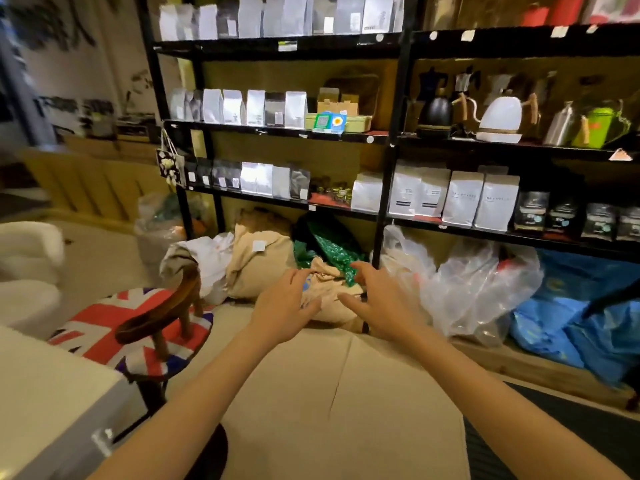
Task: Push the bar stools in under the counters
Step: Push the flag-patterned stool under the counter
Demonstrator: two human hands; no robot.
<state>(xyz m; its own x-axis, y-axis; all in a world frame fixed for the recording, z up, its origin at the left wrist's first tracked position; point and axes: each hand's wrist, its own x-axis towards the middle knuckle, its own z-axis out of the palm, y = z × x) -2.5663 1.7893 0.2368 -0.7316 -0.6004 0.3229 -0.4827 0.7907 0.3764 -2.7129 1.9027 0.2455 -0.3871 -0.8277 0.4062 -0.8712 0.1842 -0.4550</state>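
Observation:
A bar stool (104, 327) with a Union Jack seat and a low curved wooden backrest stands at lower left, beside a white counter (41, 386) whose corner fills the bottom left. Its dark post runs down to the floor. My left hand (284, 306) and my right hand (384, 303) are stretched forward in mid-air at the centre, fingers spread, holding nothing. Both hands are to the right of the stool and apart from it, in front of the sacks on the floor.
Black shelving (398, 140) with coffee bags and kettles fills the wall ahead. Beige sacks (259, 268), green wrapping, clear plastic bags (478, 292) and a blue bag (571, 323) crowd the floor under it. A white armchair (24, 258) sits at far left.

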